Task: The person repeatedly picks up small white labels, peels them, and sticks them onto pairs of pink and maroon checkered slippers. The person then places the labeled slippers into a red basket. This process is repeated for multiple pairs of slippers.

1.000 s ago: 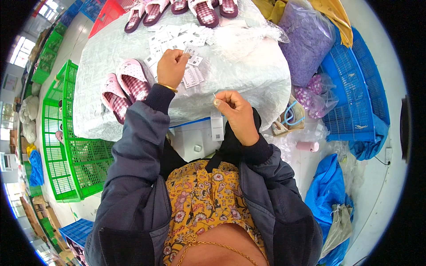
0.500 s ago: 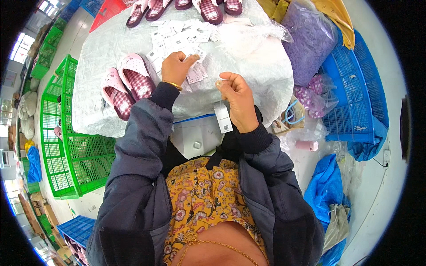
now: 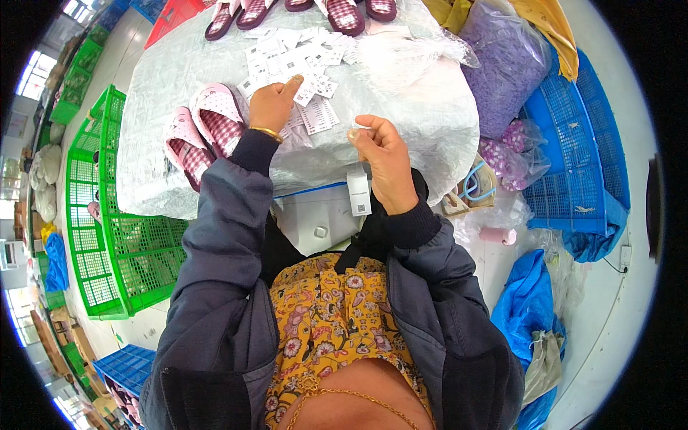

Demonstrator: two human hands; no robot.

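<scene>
My right hand point(image 3: 385, 161) pinches the thin string of a white hang tag point(image 3: 359, 195), which dangles below the fingers in front of the table edge. My left hand point(image 3: 272, 105) is at the near side of a loose pile of white paper tags point(image 3: 276, 63). Its thumb and forefinger are pressed together at the pile; whatever may be between them is hidden. Just right of that hand lies a white label sheet point(image 3: 319, 116) with printed rows. A pair of pink slippers point(image 3: 217, 107) with checked insoles sits left of my left hand.
More checked slippers point(image 3: 344, 16) line the far edge of the plastic-covered table point(image 3: 423, 107). Green crates point(image 3: 115, 265) stand at the left. To the right are a bag of purple material point(image 3: 502, 68), a blue crate point(image 3: 573, 150) and an open box point(image 3: 476, 190).
My left hand has shifted left and slightly away from me, uncovering more of the label sheet. My right hand stays nearly in place while its hanging tag has swung slightly.
</scene>
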